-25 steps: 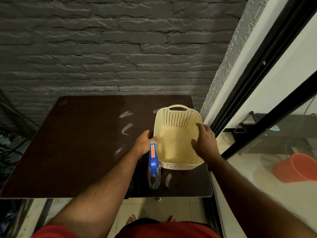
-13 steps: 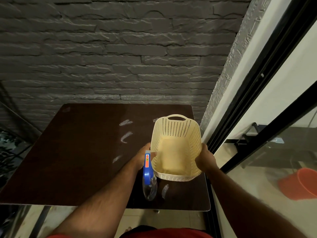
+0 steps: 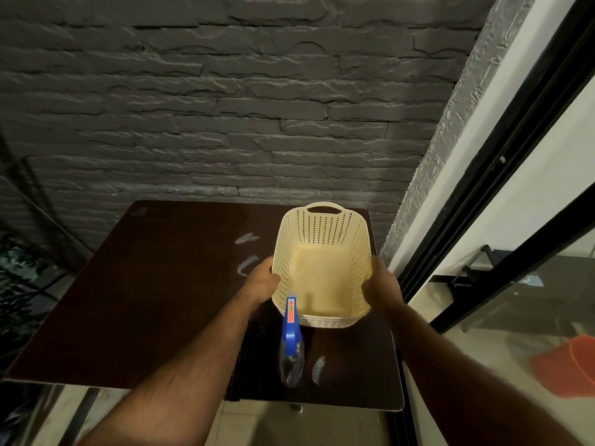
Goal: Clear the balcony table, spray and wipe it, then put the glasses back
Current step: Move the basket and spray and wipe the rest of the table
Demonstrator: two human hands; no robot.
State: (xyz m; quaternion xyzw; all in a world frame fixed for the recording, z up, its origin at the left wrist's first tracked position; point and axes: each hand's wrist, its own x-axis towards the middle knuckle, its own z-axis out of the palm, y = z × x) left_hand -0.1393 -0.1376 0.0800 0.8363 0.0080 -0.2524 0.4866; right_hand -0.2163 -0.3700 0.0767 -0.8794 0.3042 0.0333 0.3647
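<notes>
Desk [image 3: 154, 284], dark and smeared, is carrying a cream basket [image 3: 322, 265] at its far right. Left hand [image 3: 260, 281] and right hand [image 3: 380, 284] are clamping the basket's sides. Spray bottle [image 3: 291, 352] is standing just near it; lifting carelessly risks toppling it.

Worktop [image 3: 154, 284]: dark brown wood look, smooth, slightly glossy, with pale smears.
Basket [image 3: 322, 233]: cream plastic, matt, walls punched with small holes, ribbed base band.
Spray bottle [image 3: 291, 365]: clear plastic body, glossy blue plastic head.
Wall [image 3: 225, 107]: grey stone-look bricks, rough, matt.
Bucket [image 3: 573, 365]: orange plastic.
</notes>
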